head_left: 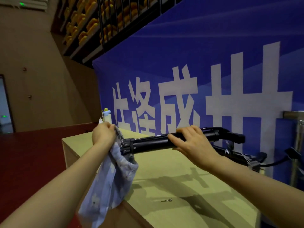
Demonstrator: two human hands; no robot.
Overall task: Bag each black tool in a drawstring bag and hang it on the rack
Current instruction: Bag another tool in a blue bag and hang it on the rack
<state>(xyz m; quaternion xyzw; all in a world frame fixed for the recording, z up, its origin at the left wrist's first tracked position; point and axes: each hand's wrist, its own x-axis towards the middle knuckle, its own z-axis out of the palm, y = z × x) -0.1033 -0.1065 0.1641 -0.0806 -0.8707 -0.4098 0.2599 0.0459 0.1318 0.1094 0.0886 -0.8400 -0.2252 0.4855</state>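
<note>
My right hand (190, 142) grips a long black tool (153, 143) around its barrel and holds it level above the light wooden table (172, 181). The tool's left end sits in the open mouth of a pale blue flowered drawstring bag (111, 178). My left hand (103, 134) pinches the bag's upper rim, and the rest of the cloth hangs down over the table's left edge. A second black tool (236, 155) with a cable lies on the table at the right, against the blue banner.
A small metal pin (167, 200) lies on the table near the front. A blue banner (213, 79) with large white characters stands behind the table. A metal rack frame (297, 145) rises at the far right. A white bottle (107, 116) stands at the back left.
</note>
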